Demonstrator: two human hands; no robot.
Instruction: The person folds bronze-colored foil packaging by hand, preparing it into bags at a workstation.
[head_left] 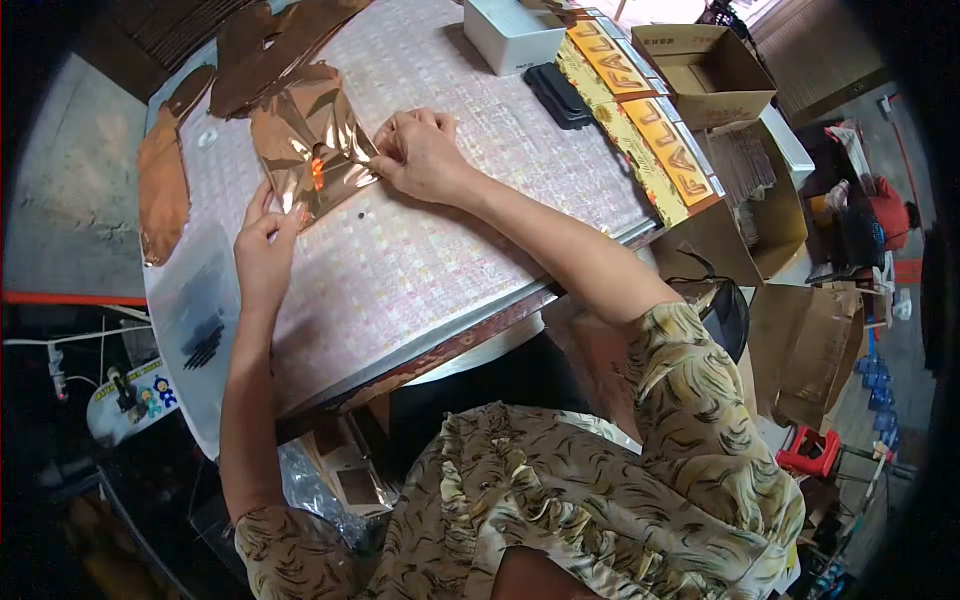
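A shiny copper-coloured foil piece (pixel 312 135) lies creased on the table in front of me, with a small bright orange patch (pixel 318 174) near its middle. Its lower left corner is pinched between the thumb and fingers of my left hand (pixel 265 245). On the opposite side, my right hand (pixel 422 158) is closed, thumb and forefinger gripping the foil's right edge. Flat brown foil pieces (pixel 255 60) lie just beyond it, and another long copper foil piece (pixel 163 190) rests at the table's left edge.
The table (pixel 420 270) has a patterned cover. On its right stand a white tub (pixel 512 40), a black case (pixel 560 95) and yellow-orange packs printed FALL (pixel 640 110). Past that edge are open cardboard boxes (pixel 705 75), one with a stack of cards (pixel 745 170).
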